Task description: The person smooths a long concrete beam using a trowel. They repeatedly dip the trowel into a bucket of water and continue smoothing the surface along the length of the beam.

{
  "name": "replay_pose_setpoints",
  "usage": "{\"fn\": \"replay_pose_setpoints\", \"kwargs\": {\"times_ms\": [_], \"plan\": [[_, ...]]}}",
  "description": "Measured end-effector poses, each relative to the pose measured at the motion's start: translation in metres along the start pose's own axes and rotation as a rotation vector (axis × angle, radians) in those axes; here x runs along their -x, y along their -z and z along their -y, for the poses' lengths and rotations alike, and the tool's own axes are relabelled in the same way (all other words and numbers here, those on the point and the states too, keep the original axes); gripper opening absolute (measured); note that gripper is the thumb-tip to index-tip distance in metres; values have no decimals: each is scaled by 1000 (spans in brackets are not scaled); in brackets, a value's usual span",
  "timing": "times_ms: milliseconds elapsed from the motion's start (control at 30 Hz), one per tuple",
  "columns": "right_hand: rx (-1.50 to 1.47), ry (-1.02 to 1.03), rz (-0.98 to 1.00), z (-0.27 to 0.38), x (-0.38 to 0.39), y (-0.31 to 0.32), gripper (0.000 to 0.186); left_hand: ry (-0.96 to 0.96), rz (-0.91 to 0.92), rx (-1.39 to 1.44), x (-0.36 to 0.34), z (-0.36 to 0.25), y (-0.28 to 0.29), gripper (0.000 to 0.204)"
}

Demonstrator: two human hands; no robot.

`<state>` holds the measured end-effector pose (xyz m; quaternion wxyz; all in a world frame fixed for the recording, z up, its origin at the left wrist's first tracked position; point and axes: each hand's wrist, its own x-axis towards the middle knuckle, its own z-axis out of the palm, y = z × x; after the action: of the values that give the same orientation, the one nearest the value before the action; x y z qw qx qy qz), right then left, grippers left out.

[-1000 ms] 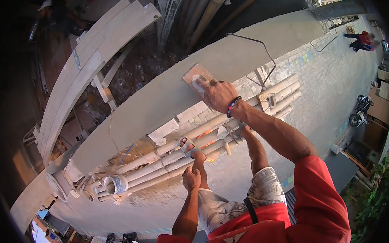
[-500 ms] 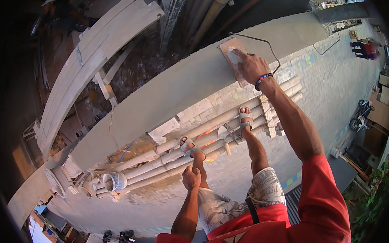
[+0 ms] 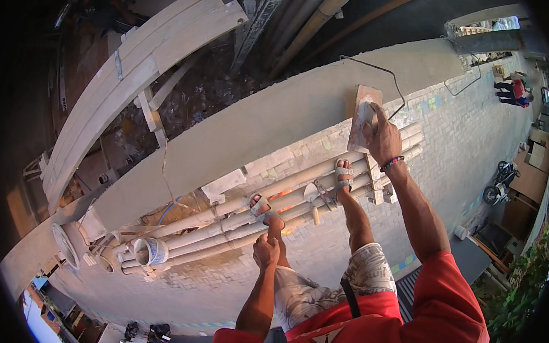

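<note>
My right hand (image 3: 385, 140) grips the handle of a flat rectangular plastering float (image 3: 363, 105), its fingers wrapped round it. The float is held out over the near edge of a long curved band of smooth grey plaster (image 3: 252, 124); whether it touches the surface I cannot tell. Beside my left knee, my left hand (image 3: 266, 250) is curled into a loose fist, with nothing seen in it. Below my sandalled feet runs a bundle of bamboo poles (image 3: 206, 233). Another trowel-like tool (image 3: 312, 193) lies on the poles between my feet.
A bucket (image 3: 150, 251) and a round pan (image 3: 66, 245) stand at the left end of the poles. A bent metal rod (image 3: 391, 75) sticks out near my right hand. A curved wooden form (image 3: 136, 77) rises at far left. Far below are paving and a motorcycle (image 3: 500, 183).
My right hand has drawn the float back from the plaster, nearer to me and slightly right, and turned it more upright. My left hand stays by the knee. The view has shifted a little.
</note>
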<state>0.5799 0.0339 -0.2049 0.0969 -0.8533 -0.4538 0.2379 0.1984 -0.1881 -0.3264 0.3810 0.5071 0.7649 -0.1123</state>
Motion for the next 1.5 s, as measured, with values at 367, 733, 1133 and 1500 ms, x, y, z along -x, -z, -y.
{"fn": "replay_pose_setpoints", "kwargs": {"times_ms": [367,733,1133,1500], "plan": [[226,179,-70,32,-73,-21,48,-27,-29,56,1,9,-5,37],[268,215,61,-24,28,-44,52,17,-42,56,-1,6,-5,38],[207,-21,-241,-19,-90,-23,47,-23,-29,99,-4,2,-6,39],[67,329,103,57,69,-67,48,-13,-102,138,-5,24,-10,37]]}}
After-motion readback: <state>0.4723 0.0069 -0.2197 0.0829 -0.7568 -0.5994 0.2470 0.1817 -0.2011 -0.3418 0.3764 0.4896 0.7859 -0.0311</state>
